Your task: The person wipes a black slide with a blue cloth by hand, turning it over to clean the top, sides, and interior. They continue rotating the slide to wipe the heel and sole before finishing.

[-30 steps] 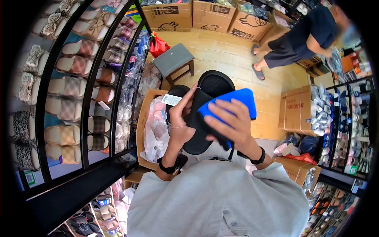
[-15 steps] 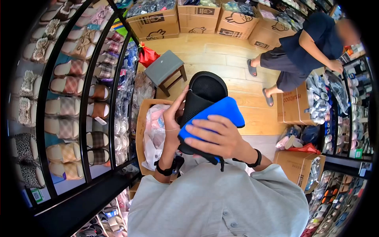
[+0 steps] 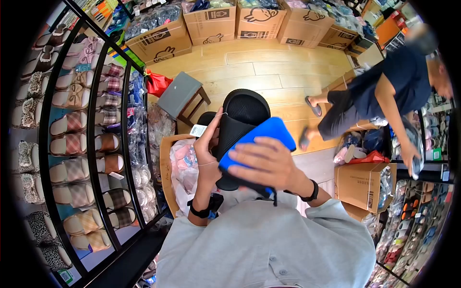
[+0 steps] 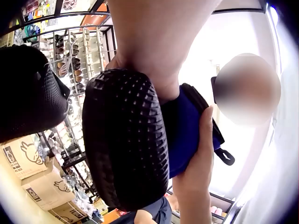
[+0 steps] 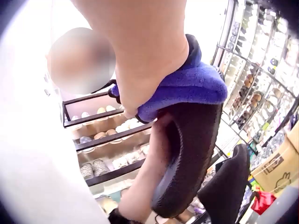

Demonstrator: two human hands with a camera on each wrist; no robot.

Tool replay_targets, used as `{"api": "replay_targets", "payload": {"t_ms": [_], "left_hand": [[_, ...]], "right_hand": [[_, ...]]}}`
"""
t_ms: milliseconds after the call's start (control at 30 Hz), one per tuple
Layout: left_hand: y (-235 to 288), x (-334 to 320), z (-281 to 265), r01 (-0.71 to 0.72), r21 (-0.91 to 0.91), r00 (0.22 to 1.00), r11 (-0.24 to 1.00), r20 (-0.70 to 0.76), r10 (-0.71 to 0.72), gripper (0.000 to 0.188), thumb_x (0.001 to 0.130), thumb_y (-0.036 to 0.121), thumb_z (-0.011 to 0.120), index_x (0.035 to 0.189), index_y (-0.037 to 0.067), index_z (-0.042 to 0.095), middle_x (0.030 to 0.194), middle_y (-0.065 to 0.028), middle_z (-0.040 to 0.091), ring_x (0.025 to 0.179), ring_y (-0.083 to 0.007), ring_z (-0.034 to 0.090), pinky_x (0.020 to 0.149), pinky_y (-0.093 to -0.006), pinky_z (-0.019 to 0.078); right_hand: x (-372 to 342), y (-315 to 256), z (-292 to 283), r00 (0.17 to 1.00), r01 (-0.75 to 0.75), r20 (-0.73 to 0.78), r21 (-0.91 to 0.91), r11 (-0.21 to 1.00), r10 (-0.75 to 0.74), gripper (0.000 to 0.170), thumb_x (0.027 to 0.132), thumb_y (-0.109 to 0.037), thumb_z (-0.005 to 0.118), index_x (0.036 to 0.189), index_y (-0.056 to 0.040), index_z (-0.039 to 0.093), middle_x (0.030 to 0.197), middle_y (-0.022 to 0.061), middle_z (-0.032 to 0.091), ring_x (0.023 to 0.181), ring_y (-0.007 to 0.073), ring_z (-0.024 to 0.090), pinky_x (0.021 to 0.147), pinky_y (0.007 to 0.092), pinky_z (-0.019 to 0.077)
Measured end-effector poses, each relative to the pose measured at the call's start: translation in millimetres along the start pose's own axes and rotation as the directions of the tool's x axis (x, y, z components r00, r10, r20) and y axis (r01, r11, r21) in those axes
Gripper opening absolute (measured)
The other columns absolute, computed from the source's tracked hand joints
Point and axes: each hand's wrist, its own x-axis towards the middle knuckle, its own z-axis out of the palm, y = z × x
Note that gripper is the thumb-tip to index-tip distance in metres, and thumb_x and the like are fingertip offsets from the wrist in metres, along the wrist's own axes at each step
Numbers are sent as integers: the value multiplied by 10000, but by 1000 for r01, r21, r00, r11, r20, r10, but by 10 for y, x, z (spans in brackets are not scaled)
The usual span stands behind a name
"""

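My left hand (image 3: 206,158) grips a black slipper (image 3: 246,109) by its side, sole angled down toward me. A white tag (image 3: 197,130) hangs at that hand, beside a second black slipper (image 3: 207,118), which shows apart from the first in the right wrist view (image 5: 229,186). My right hand (image 3: 271,165) holds a blue cloth pad (image 3: 278,130) with black trim against the slipper's upper, fingers spread over its top. In the left wrist view my right thumb lies along the blue pad (image 4: 187,135), with a dark loop at its end.
Slipper racks (image 3: 93,177) stand on the left. A grey stool (image 3: 180,93) and a red bag (image 3: 157,83) are ahead on the left, above an open carton (image 3: 165,168). Cartons (image 3: 259,21) line the back. A person in dark clothes (image 3: 394,91) bends at the right shelves.
The pad has moved down the slipper toward me since the earliest frame. My head view has turned, and the person at the right has shifted and now reaches lower.
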Motion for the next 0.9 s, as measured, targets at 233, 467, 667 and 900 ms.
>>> {"api": "replay_targets", "payload": {"t_ms": [233, 467, 667, 900], "left_hand": [[28, 465, 123, -113, 28, 993, 993, 48, 112, 854, 816, -16, 801, 1613, -62, 496, 1517, -192, 646, 1265, -208, 703, 1083, -338, 549], [-79, 1096, 192, -170, 106, 985, 980, 42, 167, 909, 831, 109, 894, 1624, -45, 477, 1492, -192, 637, 1311, -223, 668, 1120, -352, 523], [-71, 1720, 383, -167, 211, 986, 963, 36, 163, 837, 864, 102, 847, 1607, -49, 491, 1416, -190, 698, 1238, -217, 707, 1087, -358, 542], [-255, 2228, 540, -82, 226, 997, 971, 31, 77, 731, 958, 133, 791, 1605, -46, 500, 1392, -184, 706, 1226, -232, 720, 1070, -362, 566]], "right_hand": [[201, 494, 105, 988, -102, -121, -68, 992, 93, 468, 931, -392, 835, 1316, -136, 765, 1400, 97, 736, 1274, 295, 700, 1081, 478, 516], [489, 1397, 72, 992, -63, -100, 82, 995, 72, 477, 914, -376, 836, 1321, -141, 762, 1390, 91, 741, 1275, 280, 700, 1080, 462, 519], [645, 1919, 218, 982, -49, -175, 87, 995, 64, 492, 951, -420, 804, 1347, -133, 749, 1400, 102, 731, 1295, 286, 690, 1099, 471, 516], [658, 2577, 80, 988, 114, -118, 155, 981, -96, 414, 989, -352, 746, 1343, -137, 743, 1410, 86, 727, 1303, 258, 690, 1104, 428, 519]]}}
